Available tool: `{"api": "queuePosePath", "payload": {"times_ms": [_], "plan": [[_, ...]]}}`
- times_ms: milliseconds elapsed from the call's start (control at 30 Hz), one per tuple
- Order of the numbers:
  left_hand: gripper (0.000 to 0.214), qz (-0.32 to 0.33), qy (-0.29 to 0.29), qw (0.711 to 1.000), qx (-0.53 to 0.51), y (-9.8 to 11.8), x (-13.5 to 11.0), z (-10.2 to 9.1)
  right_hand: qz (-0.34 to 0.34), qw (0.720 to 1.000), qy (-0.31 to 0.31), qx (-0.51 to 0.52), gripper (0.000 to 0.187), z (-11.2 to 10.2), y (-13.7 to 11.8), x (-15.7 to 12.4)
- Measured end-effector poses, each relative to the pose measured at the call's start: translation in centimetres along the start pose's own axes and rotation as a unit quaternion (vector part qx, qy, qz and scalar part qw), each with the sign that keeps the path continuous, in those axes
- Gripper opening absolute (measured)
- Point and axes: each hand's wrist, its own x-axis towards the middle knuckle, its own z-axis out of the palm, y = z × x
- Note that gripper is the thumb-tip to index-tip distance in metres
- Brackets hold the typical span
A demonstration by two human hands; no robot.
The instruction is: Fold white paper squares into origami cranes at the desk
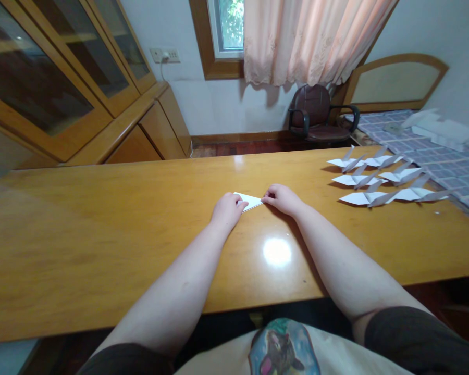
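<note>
A small piece of folded white paper lies on the wooden table, tapering to a point on its right. My left hand grips its wide left end, thumb on top, and covers part of it. At the narrow right tip, my right hand pinches the paper between thumb and fingers. Several folded paper cranes stand in rows at the table's right end, apart from my hands.
Beyond the table stands a dark red armchair under a pink curtain. A glass-doored wooden cabinet is at the left. To the right is a bed with a checked cover. Tiny paper scraps dot the tabletop.
</note>
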Motion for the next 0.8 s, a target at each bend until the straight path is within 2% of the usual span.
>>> {"api": "queuePosePath", "payload": {"times_ms": [133,333,467,600,800], "plan": [[0.023,0.004,0.001,1.000,-0.004,-0.1,0.1,0.1,0.026,1.000,0.009,0.006,0.015,0.1,-0.1,0.0],[0.022,0.003,-0.010,1.000,-0.008,-0.1,0.2,0.1,0.029,0.999,0.026,0.011,0.016,0.3,-0.2,0.1],[0.022,0.000,-0.015,1.000,-0.008,0.0,0.2,0.1,0.022,0.999,0.026,0.031,0.007,0.5,0.3,0.2],[0.021,0.005,-0.014,1.000,-0.011,0.0,0.2,0.1,0.031,0.997,0.029,0.060,0.014,0.7,0.8,0.4],[0.021,0.013,-0.006,1.000,-0.011,-0.2,0.1,0.2,0.049,0.995,0.042,0.070,0.012,0.8,0.2,0.4]]}}
